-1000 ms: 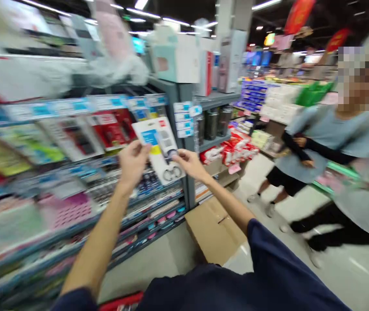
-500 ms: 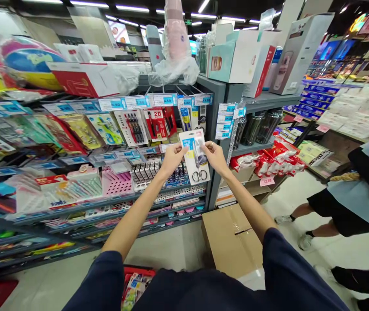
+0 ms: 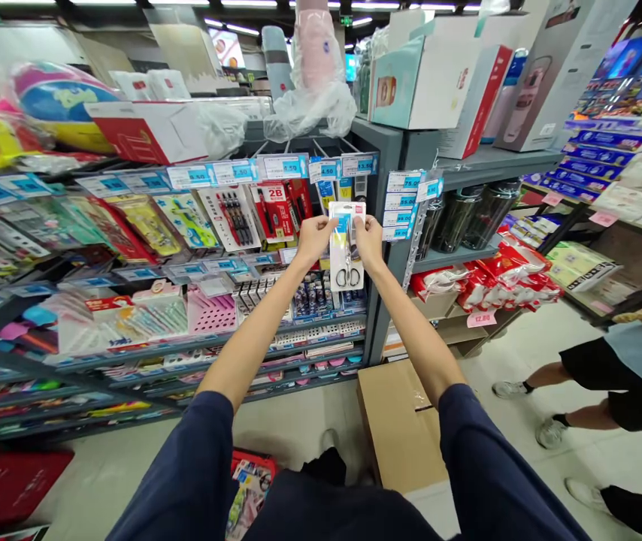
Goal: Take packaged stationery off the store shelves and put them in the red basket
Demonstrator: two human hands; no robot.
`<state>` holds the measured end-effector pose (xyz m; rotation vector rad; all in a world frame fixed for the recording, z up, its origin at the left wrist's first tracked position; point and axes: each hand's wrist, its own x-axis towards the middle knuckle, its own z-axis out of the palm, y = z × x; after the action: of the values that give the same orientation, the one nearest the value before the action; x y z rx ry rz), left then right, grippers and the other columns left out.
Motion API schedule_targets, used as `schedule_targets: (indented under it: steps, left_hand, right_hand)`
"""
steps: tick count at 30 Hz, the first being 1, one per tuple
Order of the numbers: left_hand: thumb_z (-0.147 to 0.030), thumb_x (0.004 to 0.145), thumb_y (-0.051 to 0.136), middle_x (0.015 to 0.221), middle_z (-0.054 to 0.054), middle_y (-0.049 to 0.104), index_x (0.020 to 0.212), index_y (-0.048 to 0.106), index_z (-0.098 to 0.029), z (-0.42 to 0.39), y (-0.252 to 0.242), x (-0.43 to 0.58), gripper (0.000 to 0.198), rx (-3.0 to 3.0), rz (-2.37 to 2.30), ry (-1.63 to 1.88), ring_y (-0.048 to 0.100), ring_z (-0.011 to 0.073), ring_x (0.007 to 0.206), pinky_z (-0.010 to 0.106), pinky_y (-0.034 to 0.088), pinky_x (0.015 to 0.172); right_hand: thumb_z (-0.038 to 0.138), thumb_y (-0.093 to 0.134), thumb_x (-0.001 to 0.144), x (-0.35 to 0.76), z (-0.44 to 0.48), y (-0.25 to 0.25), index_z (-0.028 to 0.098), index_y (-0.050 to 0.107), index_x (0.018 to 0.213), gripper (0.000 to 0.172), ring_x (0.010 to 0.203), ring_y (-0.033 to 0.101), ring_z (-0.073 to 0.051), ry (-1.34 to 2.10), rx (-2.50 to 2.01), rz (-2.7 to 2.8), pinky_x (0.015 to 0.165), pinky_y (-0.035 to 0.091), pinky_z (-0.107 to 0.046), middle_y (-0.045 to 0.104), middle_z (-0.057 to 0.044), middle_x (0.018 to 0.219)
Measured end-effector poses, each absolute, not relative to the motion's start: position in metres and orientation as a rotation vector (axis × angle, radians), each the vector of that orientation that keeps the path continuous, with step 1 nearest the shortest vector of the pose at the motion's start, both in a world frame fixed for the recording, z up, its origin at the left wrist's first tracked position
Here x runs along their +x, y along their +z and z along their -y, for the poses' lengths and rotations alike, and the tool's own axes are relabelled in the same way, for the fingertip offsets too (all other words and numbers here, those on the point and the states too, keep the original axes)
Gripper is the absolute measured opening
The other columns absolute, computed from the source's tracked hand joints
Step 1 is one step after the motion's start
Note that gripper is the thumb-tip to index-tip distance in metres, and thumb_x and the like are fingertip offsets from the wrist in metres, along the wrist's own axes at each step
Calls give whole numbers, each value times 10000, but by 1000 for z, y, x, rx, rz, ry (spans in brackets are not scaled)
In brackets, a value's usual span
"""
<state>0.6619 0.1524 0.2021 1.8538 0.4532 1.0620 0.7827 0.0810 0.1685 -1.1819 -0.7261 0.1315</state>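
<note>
A carded pack of scissors (image 3: 347,263) is held upright in front of the shelf rack, with its dark finger loops at the bottom. My left hand (image 3: 315,239) pinches the card's upper left edge. On the opposite edge, my right hand (image 3: 369,239) grips it with the thumb on the front. Just behind the pack hang more carded goods on hooks, under blue-and-white price labels (image 3: 325,170). Left of my left hand hang a red pen pack marked 2B (image 3: 274,213) and a white card of dark pens (image 3: 233,216).
A large cardboard box (image 3: 400,421) stands on the floor at the rack's foot. Near my feet is a red basket (image 3: 274,467) with packaged goods. Two people stand at the right, one in black shorts (image 3: 592,364). Red-and-white packets (image 3: 518,274) fill a side shelf.
Both hands have raised the scissors pack slightly, moved it towards the rack and straightened it from a tilt. The view has shifted, showing more floor and one of my feet.
</note>
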Motion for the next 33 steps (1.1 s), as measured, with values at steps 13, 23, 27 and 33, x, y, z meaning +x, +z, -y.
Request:
schedule_targets:
  steps: [13,23,27,33]
  left_hand:
    - [-529,859,690,722,28,683,758,710,-166,-200,211,696,378,1783,-189,1197,585,140,676,246,470,640]
    - [-423,861,725,798,37,723,974,707,-167,-213,221,715,281,1750,-154,1170,685,178,764,305,558,727]
    - [-402,865,723,935,77,753,923,701,-157,-222,227,735,253,1764,-204,1246,715,210,939,351,566,899]
    - [-446,916,655,1059,104,769,979,728,-156,-219,232,743,305,1828,-115,1228,710,231,1067,368,534,1011]
  right_hand:
    - [501,476,996,778,-115,194,197,579,1142,352,1041,684,-239,-145,-1204,642,992,511,-423,715,-115,1129]
    - [425,461,1000,796,-137,202,179,569,1168,317,1120,660,-260,-148,-1278,595,1064,471,-465,697,-128,1156]
    - [469,369,1030,804,-156,210,186,513,1272,399,1269,595,-277,-232,-1246,552,1134,418,-508,639,-155,1300]
    - [527,264,1044,826,-171,212,177,481,1359,518,1360,538,-304,-344,-1241,562,1156,386,-580,582,-181,1369]
